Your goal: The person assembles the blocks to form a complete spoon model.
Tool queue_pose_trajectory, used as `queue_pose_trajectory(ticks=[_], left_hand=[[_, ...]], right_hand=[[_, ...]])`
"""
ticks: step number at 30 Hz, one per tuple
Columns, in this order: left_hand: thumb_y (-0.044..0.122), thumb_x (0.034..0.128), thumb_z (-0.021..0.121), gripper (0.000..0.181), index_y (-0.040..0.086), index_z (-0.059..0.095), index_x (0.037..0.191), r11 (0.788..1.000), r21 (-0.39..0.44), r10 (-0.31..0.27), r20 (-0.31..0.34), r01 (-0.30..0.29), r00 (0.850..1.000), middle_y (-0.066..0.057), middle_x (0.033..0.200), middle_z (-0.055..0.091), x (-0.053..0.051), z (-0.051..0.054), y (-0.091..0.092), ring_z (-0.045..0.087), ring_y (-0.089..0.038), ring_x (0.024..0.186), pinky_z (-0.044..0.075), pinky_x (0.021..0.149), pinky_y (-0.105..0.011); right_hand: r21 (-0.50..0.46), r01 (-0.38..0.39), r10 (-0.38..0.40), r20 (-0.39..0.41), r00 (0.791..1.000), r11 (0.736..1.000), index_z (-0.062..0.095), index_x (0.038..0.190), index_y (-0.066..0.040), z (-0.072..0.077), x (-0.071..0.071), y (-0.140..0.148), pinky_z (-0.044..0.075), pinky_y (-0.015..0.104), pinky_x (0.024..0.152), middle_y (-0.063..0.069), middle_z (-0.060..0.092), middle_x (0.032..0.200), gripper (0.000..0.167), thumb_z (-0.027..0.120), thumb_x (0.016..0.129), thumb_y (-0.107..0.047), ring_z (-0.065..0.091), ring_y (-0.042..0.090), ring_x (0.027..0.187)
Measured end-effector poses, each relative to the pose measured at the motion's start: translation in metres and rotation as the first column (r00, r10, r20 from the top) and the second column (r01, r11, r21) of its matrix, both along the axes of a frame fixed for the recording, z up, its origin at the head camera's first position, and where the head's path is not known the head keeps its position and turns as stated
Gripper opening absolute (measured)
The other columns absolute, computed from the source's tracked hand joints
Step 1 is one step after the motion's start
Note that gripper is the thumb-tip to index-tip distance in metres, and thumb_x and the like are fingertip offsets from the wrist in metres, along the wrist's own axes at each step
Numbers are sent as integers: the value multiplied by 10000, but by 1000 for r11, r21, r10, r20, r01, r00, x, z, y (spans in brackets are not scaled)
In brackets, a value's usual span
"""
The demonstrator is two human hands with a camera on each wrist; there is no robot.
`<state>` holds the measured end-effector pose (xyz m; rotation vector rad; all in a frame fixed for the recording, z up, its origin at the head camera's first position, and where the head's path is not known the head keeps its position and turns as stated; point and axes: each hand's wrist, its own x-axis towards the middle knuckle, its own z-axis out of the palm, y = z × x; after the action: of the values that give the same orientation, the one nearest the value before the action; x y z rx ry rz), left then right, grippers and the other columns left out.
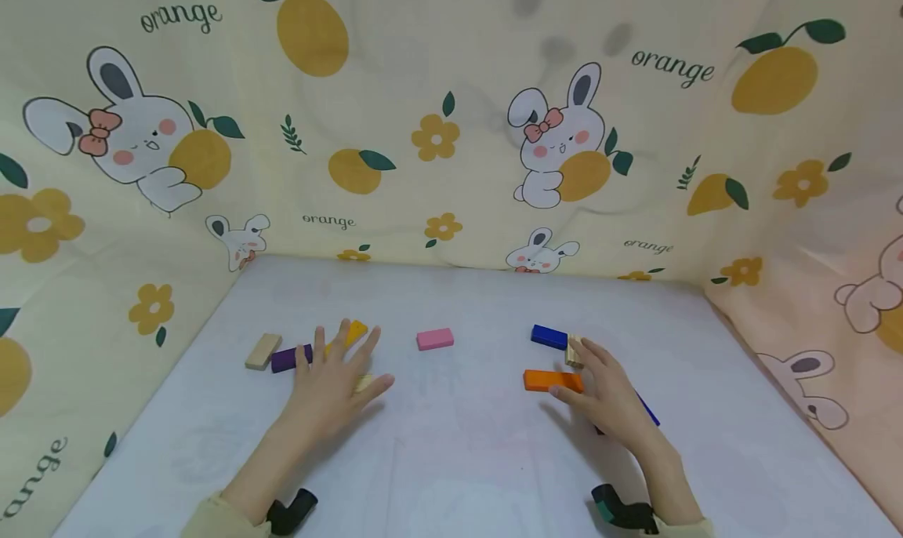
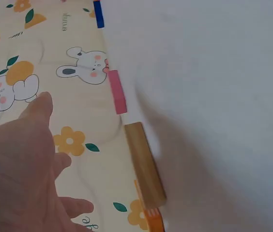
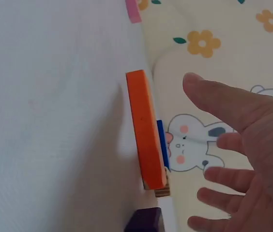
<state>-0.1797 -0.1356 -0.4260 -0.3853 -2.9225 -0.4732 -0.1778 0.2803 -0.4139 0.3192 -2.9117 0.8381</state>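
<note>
My left hand (image 1: 330, 389) hovers over the left group of blocks, its fingers spread and nothing in its grasp. Around it lie a purple block (image 1: 284, 360), a yellow-orange block (image 1: 357, 332) and a pale wooden block (image 2: 145, 164) partly covered by the hand in the head view. On the right side, my right hand (image 1: 615, 401) has loosely extended fingers and holds nothing. Near its thumb is an orange block (image 1: 546, 380); a blue block (image 1: 549, 336) and a striped wooden block (image 1: 573, 353) lie beyond. A dark block (image 3: 146, 220) is partly visible below.
Between the two groups lies a pink block (image 1: 435, 339). A tan block (image 1: 263, 350) sits at the far left. A blue edge (image 1: 649, 411) shows beside the right wrist. Patterned cloth (image 1: 395, 75) stands behind and beside the white tabletop (image 1: 458, 475).
</note>
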Motion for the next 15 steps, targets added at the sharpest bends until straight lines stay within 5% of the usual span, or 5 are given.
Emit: queue_pose_trajectory(ticks=[8, 15], left_hand=[[585, 942, 547, 775, 236, 264, 1574, 979, 180, -105, 37, 97, 994, -228, 1563, 243, -18, 11, 16, 233, -481, 1395, 280, 1003, -699], [350, 951, 664, 718, 203, 308, 1557, 912, 404, -134, 114, 78, 984, -128, 1520, 365, -41, 14, 31, 335, -338, 1374, 314, 1069, -556]], right_hand=[[-24, 5, -5, 0, 1000, 1000, 523, 1394, -15, -5, -3, 1, 321, 667, 996, 236, 469, 1396, 676, 788, 851, -318, 397, 455, 1285], [-96, 28, -24, 37, 999, 995, 557, 1364, -25, -12, -10, 4, 414, 591, 964, 175, 582, 1285, 595, 789, 854, -224, 498, 396, 1216]])
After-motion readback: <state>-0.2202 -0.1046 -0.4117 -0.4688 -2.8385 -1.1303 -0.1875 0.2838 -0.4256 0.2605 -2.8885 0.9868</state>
